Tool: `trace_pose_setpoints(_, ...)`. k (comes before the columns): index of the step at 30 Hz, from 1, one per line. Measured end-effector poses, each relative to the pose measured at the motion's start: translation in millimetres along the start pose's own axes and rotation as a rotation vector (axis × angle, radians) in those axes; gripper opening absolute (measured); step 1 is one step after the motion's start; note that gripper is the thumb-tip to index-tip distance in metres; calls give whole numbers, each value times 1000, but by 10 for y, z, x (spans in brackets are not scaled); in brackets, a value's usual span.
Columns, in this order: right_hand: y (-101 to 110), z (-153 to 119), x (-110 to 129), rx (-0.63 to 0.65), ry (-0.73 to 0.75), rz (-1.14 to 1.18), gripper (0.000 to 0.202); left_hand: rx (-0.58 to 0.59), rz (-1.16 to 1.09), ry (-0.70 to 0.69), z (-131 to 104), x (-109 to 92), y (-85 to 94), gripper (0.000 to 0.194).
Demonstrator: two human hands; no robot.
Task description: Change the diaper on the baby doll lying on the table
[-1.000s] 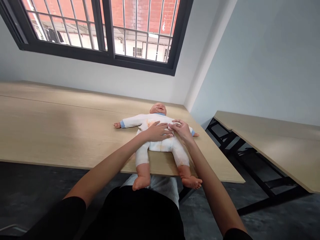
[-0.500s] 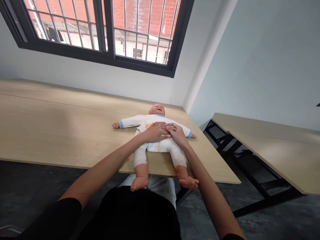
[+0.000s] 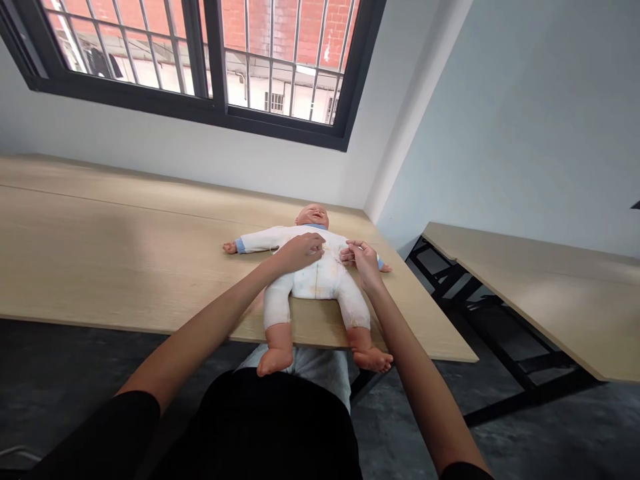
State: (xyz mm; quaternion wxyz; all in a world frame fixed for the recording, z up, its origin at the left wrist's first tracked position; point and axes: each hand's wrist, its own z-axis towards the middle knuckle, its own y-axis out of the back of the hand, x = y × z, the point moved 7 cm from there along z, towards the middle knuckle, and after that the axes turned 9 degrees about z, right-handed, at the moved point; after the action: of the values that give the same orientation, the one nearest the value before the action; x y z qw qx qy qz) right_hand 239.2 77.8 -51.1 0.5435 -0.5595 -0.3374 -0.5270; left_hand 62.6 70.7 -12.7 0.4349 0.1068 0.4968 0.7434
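A baby doll [image 3: 317, 280] in a stained white suit with blue collar and cuffs lies on its back on the wooden table [image 3: 125, 253], its bare feet past the front edge. Over the left part of its chest is my left hand [image 3: 303, 251], fingers curled together; what they pinch, if anything, is too small to make out. My right hand [image 3: 364, 261] is at the right side of the chest, thumb and index finger pressed together, with the other fingers bent. Whether it grips the cloth or something thin cannot be seen.
A barred window [image 3: 285, 67] with a dark frame is in the wall behind the table. To the right stands a second wooden table [image 3: 540, 287] on black folding legs, with a gap between the two tables.
My hands were together, overlapping on the doll's belly; now they are apart, the left shifted left and the right shifted right. The front of the suit shows between them.
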Motion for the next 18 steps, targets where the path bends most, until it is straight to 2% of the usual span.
trace_pose_setpoints(5, -39, 3, -36, 30, 11, -7, 9, -1, 15, -17, -12, -16, 86, 21)
trace_pose_setpoints(10, -33, 5, -32, 45, 66, -67, 17, 33, -71, 13, -6, 41, 53, 20)
trace_pose_setpoints(12, -80, -20, 28, 105, 166, -166, 21, 44, -102, 36, -1, 63, 28, 24)
trace_pose_setpoints(15, -220, -88, 99, 267, 329, -404, 26, 44, -142, 88, 19, 109, 23, 28)
trace_pose_setpoints(18, -286, -114, 82, 347, 384, -566, 28, 9, -142, 171, 40, 243, 116, 24)
